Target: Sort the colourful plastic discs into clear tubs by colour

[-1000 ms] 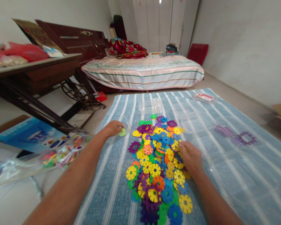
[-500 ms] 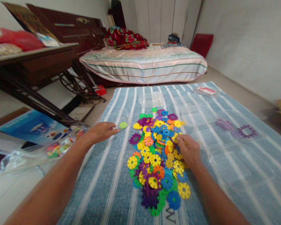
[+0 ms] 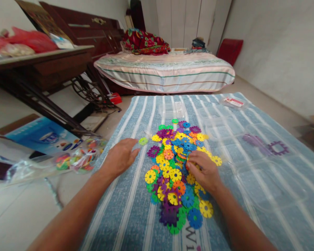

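A heap of notched plastic discs (image 3: 176,175) in yellow, blue, green, orange and purple spreads down the middle of a striped blue cloth. My right hand (image 3: 204,171) reaches into its right side, fingers curled and thumb drawn in; an orange bit shows at the fingertips, but what they grip is hidden. Left of the heap, my left hand (image 3: 122,157) has its fingers extended and its thumb a little apart. Just beyond those fingers lies a light green disc (image 3: 143,141), in or beside a faint clear container. Purple square pieces (image 3: 168,214) lie at the heap's near end.
Clear plastic boxes (image 3: 272,184) stand on the right, near a purple square frame (image 3: 278,148). Another clear box (image 3: 171,111) and a red-labelled pack (image 3: 233,101) lie farther back. A bag of colourful pieces (image 3: 78,160) and a blue carton (image 3: 45,137) are left.
My right hand has moved left and deeper into the heap; a yellow disc now shows to its right. My left hand has shifted slightly right and nearer. The view has turned a little left.
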`<state>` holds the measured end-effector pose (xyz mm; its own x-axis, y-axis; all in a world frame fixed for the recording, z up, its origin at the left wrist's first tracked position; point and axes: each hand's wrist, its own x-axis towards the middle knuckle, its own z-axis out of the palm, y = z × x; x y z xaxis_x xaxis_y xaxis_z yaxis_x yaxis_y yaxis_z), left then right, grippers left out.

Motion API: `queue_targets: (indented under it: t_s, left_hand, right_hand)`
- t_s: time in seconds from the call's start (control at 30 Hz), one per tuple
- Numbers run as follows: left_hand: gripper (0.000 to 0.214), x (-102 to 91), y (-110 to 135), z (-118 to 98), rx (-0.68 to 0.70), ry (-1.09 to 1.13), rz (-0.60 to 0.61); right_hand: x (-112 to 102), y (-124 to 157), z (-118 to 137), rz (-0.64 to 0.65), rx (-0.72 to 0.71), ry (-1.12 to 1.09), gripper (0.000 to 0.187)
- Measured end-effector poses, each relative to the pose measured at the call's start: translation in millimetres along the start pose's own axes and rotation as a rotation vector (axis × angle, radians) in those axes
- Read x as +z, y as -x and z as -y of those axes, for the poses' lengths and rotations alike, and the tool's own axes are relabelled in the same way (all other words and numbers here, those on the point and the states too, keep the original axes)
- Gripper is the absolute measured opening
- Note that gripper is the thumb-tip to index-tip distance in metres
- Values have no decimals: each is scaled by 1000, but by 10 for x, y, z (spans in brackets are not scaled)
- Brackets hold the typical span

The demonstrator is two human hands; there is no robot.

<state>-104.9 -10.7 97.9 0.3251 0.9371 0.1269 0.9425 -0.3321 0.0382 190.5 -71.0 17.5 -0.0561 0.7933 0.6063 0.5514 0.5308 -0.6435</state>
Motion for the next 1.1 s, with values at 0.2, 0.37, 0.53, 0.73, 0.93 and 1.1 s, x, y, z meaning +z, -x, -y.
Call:
queue_targets:
  t_s: [0.2,0.37,0.53,0.73,0.93,1.1]
  left_hand:
    - [31,75,641,-432,260,201,-137]
    - [86,320,1048,-547,370,240,-15]
    - [112,580,1200,-663,366,224,-24]
    - [82,754,1071,-773,383,172,-113]
    - [58,829,858,-924,397,187,-204]
    - [47,925,714,-986,426,262,-293]
  right_hand:
    - [-41,123,492,408,-182,30,37]
    - [-43,361,685,642,-121,162,58]
    - [-37,486,588,454,-143,178,44]
    - [-119,413,395,173,-29,99,19]
    - [-289,272,374,155,173,-85,18]
    - [-350,231,412,131,242,-120,19]
